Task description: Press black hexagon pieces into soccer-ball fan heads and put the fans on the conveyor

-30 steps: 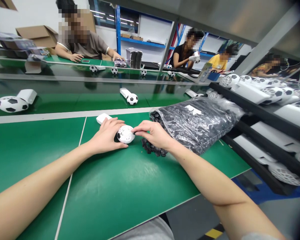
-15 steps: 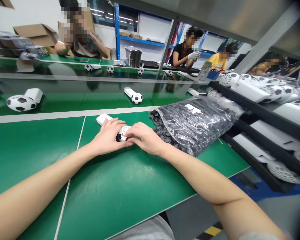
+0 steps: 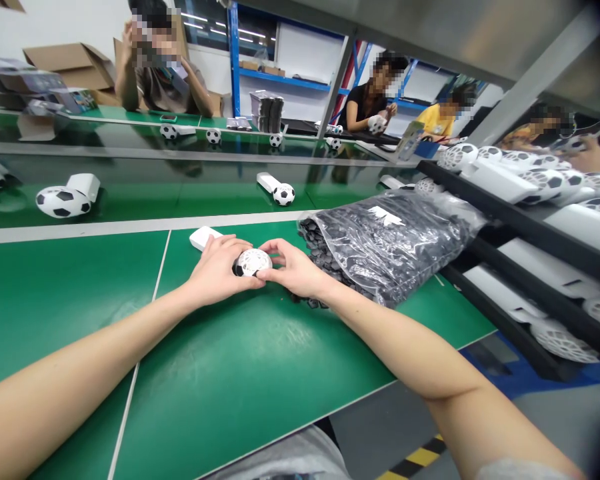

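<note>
A white-handled, football-patterned piece lies on the green work surface. Its round head is a white lattice with some black patches at the left and lower edge. My left hand is closed round the head's left side, and the white handle sticks out beyond its fingers. At the head's right edge, my right hand grips it between thumb and fingers. Close to the right hand, small black pieces spill from a clear plastic bag. My fingers hide part of the head.
Black racks at the right hold several white football-patterned pieces. Beyond a pale strip, similar pieces, one a finished-looking ball, lie on a green belt. Several co-workers sit across it. A metal shelf hangs overhead.
My right fingers have spread apart and shifted to the head's right edge, uncovering more lattice. On the belt, the pieces have moved right. A co-worker opposite now holds a football-patterned piece.
</note>
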Available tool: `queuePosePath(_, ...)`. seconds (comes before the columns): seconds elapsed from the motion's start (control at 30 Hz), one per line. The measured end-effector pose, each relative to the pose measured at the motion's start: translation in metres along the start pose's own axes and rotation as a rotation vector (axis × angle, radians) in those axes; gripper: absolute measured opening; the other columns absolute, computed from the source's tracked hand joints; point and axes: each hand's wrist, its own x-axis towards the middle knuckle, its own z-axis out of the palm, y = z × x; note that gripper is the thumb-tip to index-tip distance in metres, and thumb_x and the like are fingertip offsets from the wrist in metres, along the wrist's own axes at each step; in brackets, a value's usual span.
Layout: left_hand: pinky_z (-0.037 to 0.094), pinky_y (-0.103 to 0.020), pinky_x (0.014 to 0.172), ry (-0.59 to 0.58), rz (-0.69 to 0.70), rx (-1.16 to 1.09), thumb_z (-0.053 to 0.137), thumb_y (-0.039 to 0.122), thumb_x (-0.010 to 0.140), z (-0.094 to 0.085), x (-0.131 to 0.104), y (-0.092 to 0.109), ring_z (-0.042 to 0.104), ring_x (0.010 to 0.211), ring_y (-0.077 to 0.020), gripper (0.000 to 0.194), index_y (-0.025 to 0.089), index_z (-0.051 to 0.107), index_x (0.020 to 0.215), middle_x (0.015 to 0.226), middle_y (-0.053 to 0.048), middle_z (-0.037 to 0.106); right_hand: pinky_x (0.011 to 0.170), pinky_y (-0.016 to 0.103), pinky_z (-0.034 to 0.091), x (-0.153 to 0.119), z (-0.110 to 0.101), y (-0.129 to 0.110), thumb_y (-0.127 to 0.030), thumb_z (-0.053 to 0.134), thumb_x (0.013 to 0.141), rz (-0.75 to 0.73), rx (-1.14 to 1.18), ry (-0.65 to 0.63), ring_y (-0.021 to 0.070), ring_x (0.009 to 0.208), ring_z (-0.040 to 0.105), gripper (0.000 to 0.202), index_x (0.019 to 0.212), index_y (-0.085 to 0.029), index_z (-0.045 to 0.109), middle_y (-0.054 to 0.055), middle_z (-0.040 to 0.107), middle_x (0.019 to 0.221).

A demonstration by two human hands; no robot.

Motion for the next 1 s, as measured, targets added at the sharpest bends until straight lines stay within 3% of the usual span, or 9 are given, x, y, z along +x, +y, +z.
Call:
queuePosePath(0.13,0.024,-0.048,0.1,-0.071,0.079,-0.035,0.06,0.062,0.06,-0.006,0.003,-0.008,0.034,0.119,-0.0317,0.063,0.021,0.053,0.108,0.116,-0.006,0.055,0.08,0.028,0.046,0.003,-0.018,-0.004,-0.026,0.061,0.073,0.012,-0.059,-0.077,0.0135,0.092,0.057,0.03,0.1,-0.016,0.05,0.007,0.057,0.108)
queuePosePath(0.23,0.019,-0.049,0.104,-0.172,0.153,-0.063,0.061,0.061,0.061,-0.014,0.005,-0.016,0.026,0.126,-0.0323,0.068,0.022,0.049,0.116,0.129,-0.008,0.045,0.072,0.026,0.045,0.002,-0.04,-0.01,-0.03,0.053,0.08,0.013,-0.322,-0.092,0.0128,0.08,0.058,0.018,0.089,-0.016,0.058,0.004,0.063,0.09)
queuePosePath(0.33,0.018,-0.054,0.103,-0.199,0.044,-0.065,0.061,0.062,0.061,-0.017,0.004,-0.017,0.016,0.13,-0.0362,0.075,0.022,0.045,0.123,0.14,-0.012,0.028,0.064,0.025,0.043,-0.001,-0.052,-0.013,-0.026,0.058,0.075,0.089,-0.609,-0.087,0.0124,0.067,0.057,0.01,0.075,-0.017,0.062,0.001,0.064,0.073)
queuePosePath(0.43,0.018,-0.057,0.102,-0.133,-0.113,-0.093,0.06,0.064,0.06,-0.011,0.0,-0.008,0.01,0.131,-0.0386,0.08,0.019,0.043,0.124,0.142,-0.015,0.019,0.059,0.024,0.042,-0.004,-0.047,-0.013,-0.023,0.063,0.071,0.149,-0.73,-0.169,0.0126,0.064,0.057,0.006,0.072,-0.018,0.063,0.001,0.065,0.07)
queuePosePath(0.57,0.016,-0.053,0.105,-0.075,-0.124,-0.156,0.057,0.057,0.068,-0.004,-0.002,-0.001,0.01,0.133,-0.0336,0.065,0.018,0.045,0.119,0.141,-0.013,0.025,0.062,0.024,0.042,-0.005,-0.038,-0.012,-0.023,0.066,0.069,0.144,-0.8,-0.204,0.0137,0.069,0.058,0.009,0.076,-0.018,0.063,0.002,0.065,0.075)
queuePosePath(0.8,0.018,-0.049,0.107,-0.212,0.013,-0.227,0.06,0.042,0.068,-0.009,-0.004,0.002,0.008,0.134,-0.0297,0.06,0.02,0.043,0.121,0.143,-0.008,0.024,0.059,0.021,0.041,-0.007,-0.037,-0.008,-0.016,0.062,0.071,0.08,-0.698,-0.23,0.0111,0.065,0.056,0.009,0.078,-0.019,0.057,-0.001,0.062,0.072)
queuePosePath(1.0,0.018,-0.049,0.107,-0.213,0.023,-0.219,0.061,0.043,0.068,-0.009,-0.005,0.004,0.007,0.134,-0.0293,0.063,0.02,0.042,0.123,0.143,-0.008,0.023,0.059,0.022,0.039,-0.003,-0.043,-0.002,-0.018,0.063,0.07,0.103,-0.699,-0.074,0.0108,0.062,0.057,0.014,0.083,-0.019,0.057,-0.003,0.064,0.068)
